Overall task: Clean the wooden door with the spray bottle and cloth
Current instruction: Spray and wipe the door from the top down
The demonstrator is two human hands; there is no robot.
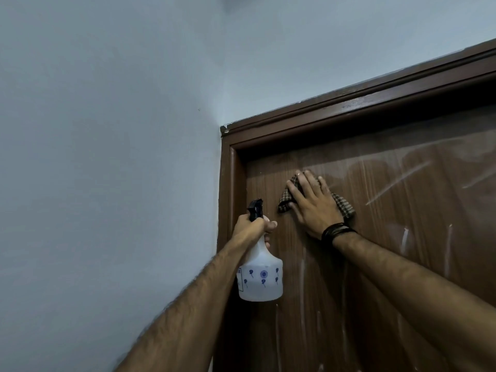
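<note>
A brown wooden door [389, 237] fills the right half of the view, with pale streaks and drip lines across it. My right hand [312, 205] lies flat, fingers spread, pressing a checked brown cloth [285, 200] against the door near its top left corner. My left hand [251, 226] grips the neck of a white spray bottle [260, 275] with blue dots and a dark trigger head. The bottle hangs upright just left of the cloth, close to the door's left edge.
A dark brown door frame [349, 108] runs along the top and down the left side. A pale blue wall [107, 157] covers the left half of the view and the area above the frame. A black band sits on my right wrist.
</note>
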